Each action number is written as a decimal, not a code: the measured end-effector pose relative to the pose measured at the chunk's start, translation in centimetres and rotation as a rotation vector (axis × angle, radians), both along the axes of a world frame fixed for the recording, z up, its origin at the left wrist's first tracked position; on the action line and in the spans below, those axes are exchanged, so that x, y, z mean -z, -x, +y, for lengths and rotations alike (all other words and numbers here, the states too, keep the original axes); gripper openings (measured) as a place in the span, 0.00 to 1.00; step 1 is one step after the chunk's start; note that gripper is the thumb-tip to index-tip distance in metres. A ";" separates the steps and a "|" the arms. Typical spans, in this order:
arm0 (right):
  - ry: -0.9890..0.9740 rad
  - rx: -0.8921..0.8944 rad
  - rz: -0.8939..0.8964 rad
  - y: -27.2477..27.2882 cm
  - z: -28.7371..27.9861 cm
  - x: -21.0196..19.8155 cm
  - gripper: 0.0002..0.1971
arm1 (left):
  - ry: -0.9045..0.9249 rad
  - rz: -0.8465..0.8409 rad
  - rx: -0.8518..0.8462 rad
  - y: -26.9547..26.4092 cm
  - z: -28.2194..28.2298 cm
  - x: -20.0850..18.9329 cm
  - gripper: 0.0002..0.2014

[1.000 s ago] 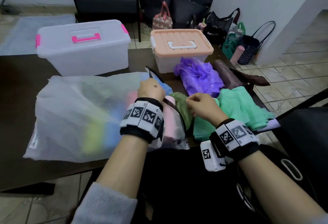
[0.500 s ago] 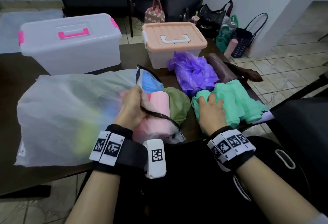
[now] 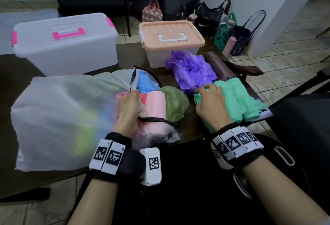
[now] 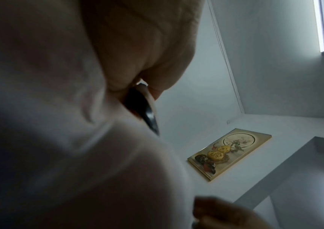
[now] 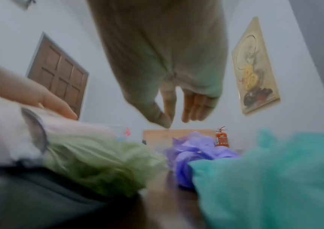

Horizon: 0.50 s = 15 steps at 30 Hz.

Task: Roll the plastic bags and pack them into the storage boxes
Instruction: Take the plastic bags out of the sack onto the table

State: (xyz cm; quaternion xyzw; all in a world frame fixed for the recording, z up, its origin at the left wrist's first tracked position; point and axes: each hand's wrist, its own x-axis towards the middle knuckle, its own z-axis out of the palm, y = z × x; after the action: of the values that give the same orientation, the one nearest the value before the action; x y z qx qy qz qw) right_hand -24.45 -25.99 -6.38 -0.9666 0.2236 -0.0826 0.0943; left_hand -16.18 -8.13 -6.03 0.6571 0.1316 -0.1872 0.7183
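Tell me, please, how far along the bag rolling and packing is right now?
Early. Both storage boxes, pink-handled and peach-lidded, are shut, their contents not visible. The left hand grips the zip pouch's open edge; the right hand rests on the green bags. The purple bags lie loose, so rolling and packing remain.

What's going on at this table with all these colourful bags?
A person is sorting plastic bags for packing. Their left hand grips the dark-edged opening of a large translucent pouch that holds pink and blue rolls. Their right hand lies with straight fingers on a pile of green bags, beside a purple bundle. The two storage boxes behind are lidded, so nothing is being packed just yet.
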 end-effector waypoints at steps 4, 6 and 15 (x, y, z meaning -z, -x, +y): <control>-0.502 0.084 -0.134 -1.7 2.4 -0.7 0.10 | -0.057 -0.087 -0.063 0.0 -0.1 0.8 0.14; -0.872 0.182 0.102 -2.5 3.4 0.0 0.06 | -0.090 -0.109 -0.059 0.1 0.0 0.8 0.14; -1.312 0.301 0.177 -4.2 3.4 1.0 0.11 | -0.044 -0.073 -0.037 0.2 0.3 1.0 0.08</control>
State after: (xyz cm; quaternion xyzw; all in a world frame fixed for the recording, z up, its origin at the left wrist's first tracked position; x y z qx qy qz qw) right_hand -20.27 -22.58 -7.42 -0.6707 0.3665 0.1375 0.6301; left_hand -16.41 -7.87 -7.08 0.6766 0.1217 -0.1469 0.7112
